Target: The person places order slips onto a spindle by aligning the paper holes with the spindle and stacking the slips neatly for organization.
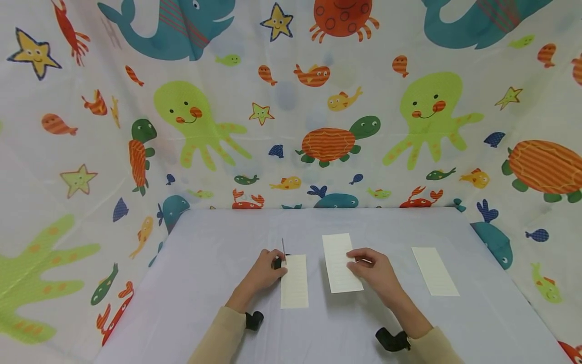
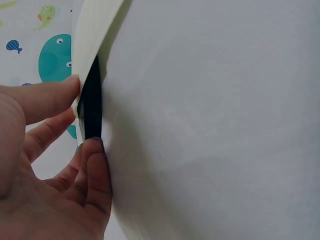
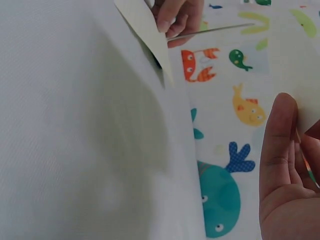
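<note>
My left hand (image 1: 264,270) pinches the edge of a cream ruled paper slip (image 1: 294,283) between thumb and finger. The same hand holds what look like scissors (image 3: 215,30), with a thin pointed metal blade standing up past the fingers. Their dark handle (image 2: 93,102) is partly hidden by the paper and fingers. A second ruled slip (image 1: 338,265) is raised off the table in my right hand (image 1: 375,270), which pinches its right edge. In the right wrist view only part of this slip shows.
Another cream slip (image 1: 435,271) lies flat on the white table (image 1: 204,253) to the right. A curtain (image 1: 282,126) printed with sea animals surrounds the table's back and sides. Each wrist wears a black camera mount (image 1: 392,339).
</note>
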A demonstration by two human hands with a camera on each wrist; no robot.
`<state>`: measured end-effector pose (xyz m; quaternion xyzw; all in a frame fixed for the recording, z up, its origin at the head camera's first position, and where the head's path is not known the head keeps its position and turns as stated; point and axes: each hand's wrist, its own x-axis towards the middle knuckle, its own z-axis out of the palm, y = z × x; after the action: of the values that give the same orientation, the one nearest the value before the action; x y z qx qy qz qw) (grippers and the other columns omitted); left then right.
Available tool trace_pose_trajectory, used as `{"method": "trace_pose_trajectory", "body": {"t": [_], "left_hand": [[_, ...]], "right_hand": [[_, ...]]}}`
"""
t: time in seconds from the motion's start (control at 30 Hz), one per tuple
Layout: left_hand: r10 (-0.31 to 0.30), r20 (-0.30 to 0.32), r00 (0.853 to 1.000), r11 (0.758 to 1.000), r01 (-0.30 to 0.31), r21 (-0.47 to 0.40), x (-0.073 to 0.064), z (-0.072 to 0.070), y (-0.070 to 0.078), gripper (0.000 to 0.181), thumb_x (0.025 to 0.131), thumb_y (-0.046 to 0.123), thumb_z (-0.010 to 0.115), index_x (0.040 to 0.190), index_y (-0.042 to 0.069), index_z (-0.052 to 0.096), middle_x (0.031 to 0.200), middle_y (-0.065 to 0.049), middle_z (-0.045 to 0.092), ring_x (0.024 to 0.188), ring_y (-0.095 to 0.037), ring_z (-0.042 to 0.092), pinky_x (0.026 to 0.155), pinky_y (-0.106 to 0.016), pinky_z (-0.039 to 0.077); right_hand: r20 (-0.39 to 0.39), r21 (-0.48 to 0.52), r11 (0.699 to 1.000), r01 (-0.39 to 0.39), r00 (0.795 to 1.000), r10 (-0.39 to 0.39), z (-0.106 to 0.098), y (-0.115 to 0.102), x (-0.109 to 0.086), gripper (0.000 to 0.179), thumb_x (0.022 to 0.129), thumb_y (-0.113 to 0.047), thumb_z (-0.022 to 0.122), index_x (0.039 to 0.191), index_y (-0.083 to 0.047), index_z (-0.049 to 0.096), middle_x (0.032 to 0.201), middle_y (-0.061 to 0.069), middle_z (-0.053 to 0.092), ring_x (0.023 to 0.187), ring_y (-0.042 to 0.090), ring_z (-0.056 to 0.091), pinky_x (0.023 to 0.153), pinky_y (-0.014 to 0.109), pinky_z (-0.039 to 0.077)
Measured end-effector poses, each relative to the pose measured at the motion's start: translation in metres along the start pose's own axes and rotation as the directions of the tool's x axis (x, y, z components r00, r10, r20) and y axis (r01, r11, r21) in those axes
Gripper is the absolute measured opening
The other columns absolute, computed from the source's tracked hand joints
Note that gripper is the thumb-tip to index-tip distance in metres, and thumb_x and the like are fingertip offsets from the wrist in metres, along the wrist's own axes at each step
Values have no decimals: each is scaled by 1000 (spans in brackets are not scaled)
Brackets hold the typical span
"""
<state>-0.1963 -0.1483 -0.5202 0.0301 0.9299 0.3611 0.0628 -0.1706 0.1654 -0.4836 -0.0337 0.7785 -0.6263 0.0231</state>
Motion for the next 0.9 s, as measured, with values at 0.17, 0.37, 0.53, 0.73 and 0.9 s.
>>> {"method": "trace_pose_trajectory", "body": {"t": [0.17, 0.37, 0.53, 0.73, 0.9], "left_hand": [[7, 8, 1000, 1000, -8, 24, -2, -2, 0, 26, 94, 21, 72, 117, 15, 62, 112, -12, 47, 99, -28, 52, 90, -48, 46], [16, 9, 1000, 1000, -16, 25, -2, -3, 1, 24, 95, 21, 71, 117, 15, 63, 110, -10, 46, 96, -26, 52, 83, -44, 45], [23, -6, 1000, 999, -22, 35, -2, -2, 2, 23, 95, 21, 69, 116, 14, 64, 106, -9, 48, 90, -23, 51, 76, -39, 43], [36, -81, 996, 999, -34, 30, -3, -2, 0, 19, 96, 17, 68, 113, 9, 66, 106, -7, 56, 87, -20, 52, 76, -38, 46], [25, -161, 987, 999, -29, -20, -6, -7, 3, 13, 98, 16, 64, 108, 9, 68, 103, -5, 61, 87, -19, 55, 76, -37, 48]], "right_hand": [[19, 14, 1000, 23, 1000, -24, 9, -6, 0, 26, 90, -8, 76, 116, -4, 71, 119, 12, 65, 103, 27, 58, 80, 22, 54], [19, 46, 999, 11, 1000, -12, 17, -10, -1, 25, 90, -6, 76, 115, -4, 71, 117, 12, 65, 97, 24, 60, 77, 23, 54], [29, 60, 998, 21, 999, -23, 24, -14, 0, 26, 90, -8, 76, 115, -3, 71, 115, 13, 64, 92, 23, 62, 75, 24, 54], [29, 72, 997, 39, 999, -42, 34, -21, 1, 23, 91, -7, 75, 114, -3, 72, 114, 13, 65, 91, 24, 61, 75, 22, 53], [12, 61, 997, 47, 999, -47, 43, -22, 3, 21, 91, -5, 75, 112, -5, 73, 113, 11, 67, 92, 24, 61, 75, 21, 53]]}}
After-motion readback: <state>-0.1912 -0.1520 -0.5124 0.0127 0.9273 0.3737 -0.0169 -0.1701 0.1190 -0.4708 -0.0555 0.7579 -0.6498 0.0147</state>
